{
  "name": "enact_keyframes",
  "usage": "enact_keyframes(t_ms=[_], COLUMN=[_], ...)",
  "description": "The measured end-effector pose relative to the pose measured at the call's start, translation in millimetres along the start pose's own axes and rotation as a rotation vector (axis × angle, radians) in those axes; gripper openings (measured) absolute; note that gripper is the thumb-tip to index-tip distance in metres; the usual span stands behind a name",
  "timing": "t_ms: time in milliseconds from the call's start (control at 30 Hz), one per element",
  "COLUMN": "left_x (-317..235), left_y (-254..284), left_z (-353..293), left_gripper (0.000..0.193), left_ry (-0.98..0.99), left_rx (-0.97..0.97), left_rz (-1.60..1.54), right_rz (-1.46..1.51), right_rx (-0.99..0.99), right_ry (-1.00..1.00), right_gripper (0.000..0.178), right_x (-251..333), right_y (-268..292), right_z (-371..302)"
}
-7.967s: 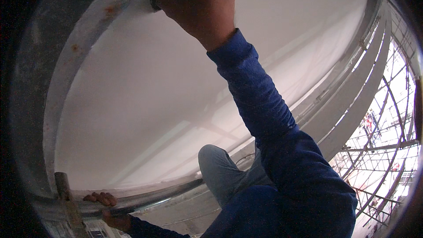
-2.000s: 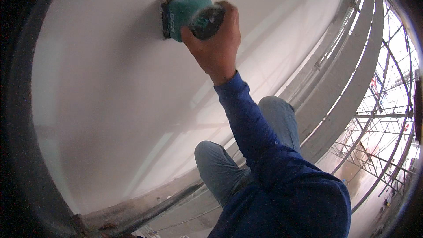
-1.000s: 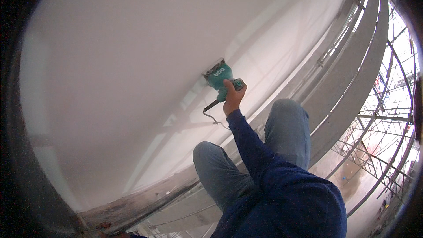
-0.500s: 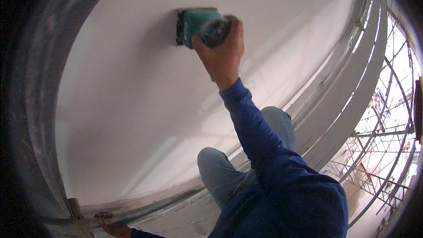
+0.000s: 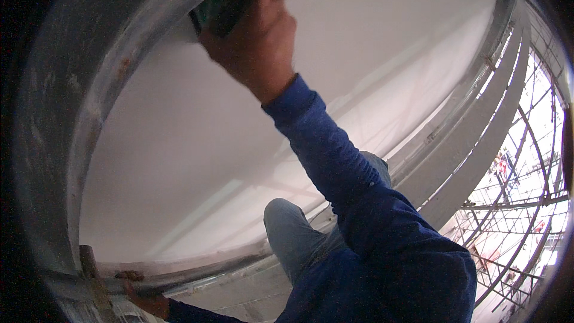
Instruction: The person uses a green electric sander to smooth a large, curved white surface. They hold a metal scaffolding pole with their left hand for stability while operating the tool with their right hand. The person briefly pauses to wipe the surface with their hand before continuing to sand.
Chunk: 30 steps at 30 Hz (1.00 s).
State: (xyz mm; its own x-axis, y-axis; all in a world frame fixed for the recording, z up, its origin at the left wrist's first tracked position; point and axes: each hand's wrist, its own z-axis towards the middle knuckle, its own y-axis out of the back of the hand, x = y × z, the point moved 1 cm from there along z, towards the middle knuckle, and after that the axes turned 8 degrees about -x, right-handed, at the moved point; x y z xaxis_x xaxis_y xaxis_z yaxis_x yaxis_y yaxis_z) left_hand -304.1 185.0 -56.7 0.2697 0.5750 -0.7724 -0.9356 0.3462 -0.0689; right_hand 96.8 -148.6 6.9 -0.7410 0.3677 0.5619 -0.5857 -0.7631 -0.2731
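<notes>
Sander [image 5: 225, 8] dark green, partly hidden; right hand [image 5: 257, 42] gripping it, left hand [image 5: 147, 302] round pipe [image 5: 209, 268]

Bare white wall [image 5: 179, 149] leaves room between the right hand [image 5: 254, 45] and the planks [image 5: 445, 158]. A grey beam [image 5: 98, 93] bars leftward passage beside the green sander [image 5: 224, 9]; the knee [image 5: 283, 218] and gripped horizontal pipe [image 5: 218, 266] obstruct below.

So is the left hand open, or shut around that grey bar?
Shut: the left hand wraps the grey bar, fingers showing on its far side, the rest on the near side.
</notes>
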Motion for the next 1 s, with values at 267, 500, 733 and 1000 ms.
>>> enact_keyframes(t_ms=[267, 500, 733, 1000], left_x=[5, -3, -9, -10], left_y=[2, -5, -9, -15], left_z=[3, 3, 7, -1], left_gripper=[0.044, 0.047, 0.041, 0.039], left_ry=[0.109, 0.055, 0.098, -0.166], left_rx=[-0.083, 0.030, 0.097, 0.161], left_rz=[-0.059, 0.006, -0.142, 0.171], right_rz=[0.004, -0.019, -0.079, -0.006], right_rx=[0.250, -0.013, -0.131, -0.022], right_ry=[0.230, 0.168, 0.068, 0.052], right_gripper=[0.087, 0.076, 0.068, 0.072], right_x=[18, -15, 4, 51], right_y=[-9, -3, -1, -41], right_z=[-75, 13, 42, -22])
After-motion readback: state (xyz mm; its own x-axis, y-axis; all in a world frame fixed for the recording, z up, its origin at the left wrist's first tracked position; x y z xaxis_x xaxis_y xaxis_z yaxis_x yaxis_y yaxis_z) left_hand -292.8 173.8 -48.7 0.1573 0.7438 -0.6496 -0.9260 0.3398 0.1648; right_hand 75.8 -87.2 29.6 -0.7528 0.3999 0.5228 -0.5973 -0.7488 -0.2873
